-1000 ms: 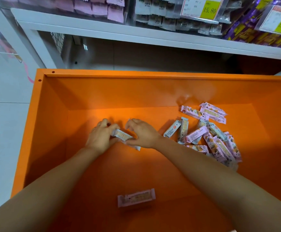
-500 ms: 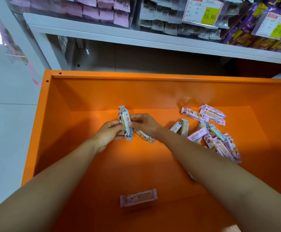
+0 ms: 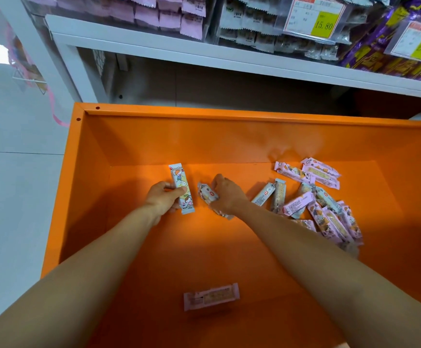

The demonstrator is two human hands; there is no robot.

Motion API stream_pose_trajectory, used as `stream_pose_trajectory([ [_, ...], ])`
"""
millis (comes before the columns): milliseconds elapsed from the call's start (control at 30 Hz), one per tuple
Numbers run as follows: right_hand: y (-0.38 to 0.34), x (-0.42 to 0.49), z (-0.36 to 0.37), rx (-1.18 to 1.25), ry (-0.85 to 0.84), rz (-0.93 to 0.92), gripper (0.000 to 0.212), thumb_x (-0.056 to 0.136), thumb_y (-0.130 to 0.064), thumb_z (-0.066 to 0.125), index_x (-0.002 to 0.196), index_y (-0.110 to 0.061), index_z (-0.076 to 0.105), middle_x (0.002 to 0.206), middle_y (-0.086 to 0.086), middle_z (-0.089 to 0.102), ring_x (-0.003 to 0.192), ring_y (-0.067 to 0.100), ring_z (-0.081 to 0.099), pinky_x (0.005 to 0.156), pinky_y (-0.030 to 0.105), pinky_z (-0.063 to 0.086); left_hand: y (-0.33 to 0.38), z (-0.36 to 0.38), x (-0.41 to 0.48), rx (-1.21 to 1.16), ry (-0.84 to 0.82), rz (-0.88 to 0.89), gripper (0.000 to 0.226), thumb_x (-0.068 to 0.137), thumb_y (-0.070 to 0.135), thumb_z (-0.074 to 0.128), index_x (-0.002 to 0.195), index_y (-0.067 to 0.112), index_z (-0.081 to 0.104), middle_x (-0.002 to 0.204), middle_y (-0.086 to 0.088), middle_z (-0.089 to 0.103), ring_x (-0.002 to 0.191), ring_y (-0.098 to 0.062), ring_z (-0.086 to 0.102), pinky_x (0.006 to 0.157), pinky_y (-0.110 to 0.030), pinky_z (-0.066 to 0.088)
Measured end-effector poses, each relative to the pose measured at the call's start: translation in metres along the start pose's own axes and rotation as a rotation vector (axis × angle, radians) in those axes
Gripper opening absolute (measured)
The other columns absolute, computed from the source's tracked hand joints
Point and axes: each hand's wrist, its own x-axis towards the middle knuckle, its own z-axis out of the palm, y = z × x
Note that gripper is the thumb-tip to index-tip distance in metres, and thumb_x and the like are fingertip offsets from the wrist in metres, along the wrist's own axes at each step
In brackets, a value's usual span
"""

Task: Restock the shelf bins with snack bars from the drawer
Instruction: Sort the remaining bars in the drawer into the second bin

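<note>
Drawer [image 3: 204, 136]: we look into a deep orange box of smooth painted metal; straight walls, flat bottom, two small holes at its far left corner
Left hand [image 3: 163, 197]: our fingers curl round one flat oblong bar [image 3: 181, 189], held upright; glossy pale wrapper with cartoon figures, crimped ends
Right hand [image 3: 227, 194]: fingers closed on a small bunch of bars [image 3: 208, 193], just beside the left hand's bar; how many we cannot tell
Loose heap [image 3: 324, 212]: pink and pale crinkly wrappers overlap on the drawer bottom at right, near the far wall
Single bar [image 3: 211, 296]: pink, flat, lying crosswise alone between our forearms
Shelf [image 3: 179, 50]: white flat board above the drawer; clear bins [image 3: 159, 11] hold pink and grey sachets with zigzag edges; shiny purple packs [image 3: 380, 59] at right; a yellow price tag [image 3: 323, 22] reads 15.80
Floor [image 3: 11, 197]: pale glossy tiles at left
</note>
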Motion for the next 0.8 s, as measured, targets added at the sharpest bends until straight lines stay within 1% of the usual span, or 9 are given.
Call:
stream_pose_trajectory([
  [100, 0.000, 0.000, -0.006, 0.242, -0.042, -0.034, 0.041, 0.085, -0.013, 0.074, 0.119, -0.001, 0.055, 0.103, 0.013, 0.061, 0.094, 0.029, 0.059, 0.077, 0.040, 0.048, 0.000, 0.003, -0.001, 0.003, -0.003, 0.007, 0.024, 0.091, 0.019, 0.068, 0.107, 0.007, 0.054, 0.083, -0.010, 0.068, 0.060, -0.018, 0.059, 0.056, -0.028, 0.046],
  [167, 0.000, 0.000, -0.007, 0.247, -0.024, -0.053, 0.035, 0.089, -0.014, 0.070, 0.120, -0.002, 0.058, 0.110, 0.014, 0.063, 0.100, 0.029, 0.059, 0.082, 0.038, 0.048, 0.000, 0.003, -0.002, 0.009, -0.004, 0.011, 0.025, 0.091, 0.018, 0.068, 0.108, 0.006, 0.054, 0.084, -0.010, 0.068, 0.060, -0.017, 0.059, 0.055, -0.028, 0.045],
  [233, 0.001, 0.001, -0.002, 0.174, 0.021, -0.075, 0.033, 0.092, -0.014, 0.064, 0.123, -0.002, 0.057, 0.119, 0.018, 0.062, 0.106, 0.033, 0.058, 0.079, 0.034, 0.045, 0.000, 0.003, -0.002, 0.019, -0.004, 0.011, 0.025, 0.091, 0.018, 0.068, 0.108, 0.006, 0.054, 0.087, -0.013, 0.068, 0.061, -0.018, 0.059, 0.056, -0.028, 0.045],
  [300, 0.000, 0.001, 0.002, 0.158, 0.035, -0.073, 0.044, 0.090, -0.019, 0.065, 0.129, -0.005, 0.052, 0.124, 0.018, 0.056, 0.109, 0.032, 0.055, 0.076, 0.030, 0.041, -0.001, 0.003, -0.002, 0.027, 0.001, 0.012, 0.024, 0.092, 0.017, 0.068, 0.107, 0.006, 0.053, 0.088, -0.014, 0.067, 0.061, -0.018, 0.058, 0.056, -0.028, 0.045],
  [367, 0.001, -0.001, 0.003, 0.082, 0.007, -0.059, 0.065, 0.081, -0.028, 0.072, 0.137, -0.012, 0.043, 0.130, 0.012, 0.047, 0.116, 0.028, 0.049, 0.083, 0.035, 0.045, -0.002, 0.002, -0.001, 0.037, 0.008, 0.012, 0.021, 0.092, 0.016, 0.067, 0.105, 0.006, 0.053, 0.088, -0.015, 0.067, 0.061, -0.019, 0.057, 0.055, -0.029, 0.043],
  [433, 0.004, -0.002, 0.002, -0.062, -0.033, -0.041, 0.074, 0.077, -0.029, 0.075, 0.138, -0.012, 0.037, 0.132, 0.010, 0.044, 0.118, 0.028, 0.047, 0.083, 0.038, 0.047, -0.003, 0.002, 0.000, 0.051, 0.010, 0.008, 0.017, 0.093, 0.016, 0.065, 0.102, 0.007, 0.054, 0.084, -0.014, 0.066, 0.060, -0.020, 0.055, 0.056, -0.030, 0.043],
  [567, 0.007, -0.002, 0.001, -0.040, -0.022, -0.013, 0.052, 0.082, -0.019, 0.072, 0.124, -0.006, 0.046, 0.118, 0.016, 0.058, 0.099, 0.032, 0.058, 0.065, 0.032, 0.039, -0.002, 0.001, 0.000, 0.081, 0.004, -0.006, 0.013, 0.094, 0.017, 0.064, 0.099, 0.010, 0.055, 0.084, -0.012, 0.066, 0.060, -0.020, 0.057, 0.057, -0.030, 0.044],
  [700, 0.006, -0.003, -0.005, 0.204, 0.119, -0.096, 0.043, 0.085, -0.024, 0.075, 0.118, -0.006, 0.053, 0.100, 0.010, 0.062, 0.079, 0.023, 0.055, 0.055, 0.027, 0.036, -0.002, 0.002, -0.001, 0.055, -0.006, -0.006, 0.011, 0.093, 0.019, 0.065, 0.093, 0.012, 0.057, 0.081, -0.009, 0.067, 0.061, -0.019, 0.060, 0.058, -0.029, 0.047],
  [800, -0.002, -0.008, -0.009, 0.354, 0.156, -0.168, 0.043, 0.082, -0.029, 0.079, 0.113, -0.008, 0.056, 0.090, 0.004, 0.058, 0.075, 0.019, 0.054, 0.060, 0.029, 0.043, 0.004, 0.005, -0.004, -0.025, -0.012, -0.001, 0.014, 0.093, 0.021, 0.066, 0.087, 0.015, 0.056, 0.081, -0.007, 0.068, 0.061, -0.016, 0.063, 0.060, -0.027, 0.050],
])
